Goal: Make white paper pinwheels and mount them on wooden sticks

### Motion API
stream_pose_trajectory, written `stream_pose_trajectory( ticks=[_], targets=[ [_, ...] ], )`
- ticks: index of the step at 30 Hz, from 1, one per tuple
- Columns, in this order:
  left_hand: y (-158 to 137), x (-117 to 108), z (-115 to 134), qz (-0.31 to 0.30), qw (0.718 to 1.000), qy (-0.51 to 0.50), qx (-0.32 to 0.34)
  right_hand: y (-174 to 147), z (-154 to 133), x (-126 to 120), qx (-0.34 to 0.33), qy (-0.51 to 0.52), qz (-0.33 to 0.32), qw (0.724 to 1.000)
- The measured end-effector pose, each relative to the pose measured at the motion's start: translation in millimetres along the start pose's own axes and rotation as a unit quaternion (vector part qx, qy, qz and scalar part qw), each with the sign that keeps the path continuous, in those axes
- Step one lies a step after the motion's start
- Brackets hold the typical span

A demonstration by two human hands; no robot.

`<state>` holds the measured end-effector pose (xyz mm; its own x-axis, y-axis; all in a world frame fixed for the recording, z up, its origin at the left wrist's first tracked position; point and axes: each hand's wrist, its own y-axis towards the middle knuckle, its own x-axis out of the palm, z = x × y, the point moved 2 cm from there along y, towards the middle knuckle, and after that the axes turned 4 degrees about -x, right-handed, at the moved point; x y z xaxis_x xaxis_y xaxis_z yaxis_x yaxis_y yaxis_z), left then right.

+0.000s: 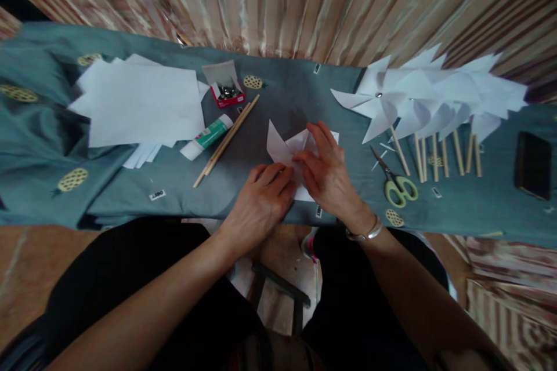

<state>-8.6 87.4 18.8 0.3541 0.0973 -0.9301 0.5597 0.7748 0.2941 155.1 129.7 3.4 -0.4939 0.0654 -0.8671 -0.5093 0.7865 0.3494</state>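
Observation:
A white paper sheet [277,146], cut into flaps like a pinwheel blank, lies on the cloth in front of me. One pointed flap stands up at its far left. My left hand [265,200] presses on the near left part of the sheet with bent fingers held together. My right hand [327,177], a bracelet on its wrist, is closed over the right side, thumb and fingers at a paper flap near the middle. The fingers hide much of the sheet's centre.
On the left are a paper stack [143,104], a glue stick [206,137], wooden sticks [230,136] and a red box [227,93] of small metal pieces. Green-handled scissors [395,182], a row of finished pinwheels [418,98] and a dark phone-like object [533,165] lie right.

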Motion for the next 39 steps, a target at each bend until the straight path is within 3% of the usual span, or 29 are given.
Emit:
stream_pose_trajectory(
  ticks=[14,22,27,39],
  targets=[
    [1,4,-1,-0.017,1.000,0.020,0.008,-2,-8,0,-0.005,-0.006,-0.003,1.000],
    [-2,1,2,0.009,1.000,0.017,0.024,-8,0,-27,0.080,0.048,0.066,0.993],
    [-3,1,11,-0.005,0.999,-0.009,0.052,-15,15,-21,0.143,0.122,0.044,0.981],
    [0,6,16,-0.043,0.997,-0.006,0.059,-13,7,-7,0.086,0.048,-0.004,0.995]
  ],
)
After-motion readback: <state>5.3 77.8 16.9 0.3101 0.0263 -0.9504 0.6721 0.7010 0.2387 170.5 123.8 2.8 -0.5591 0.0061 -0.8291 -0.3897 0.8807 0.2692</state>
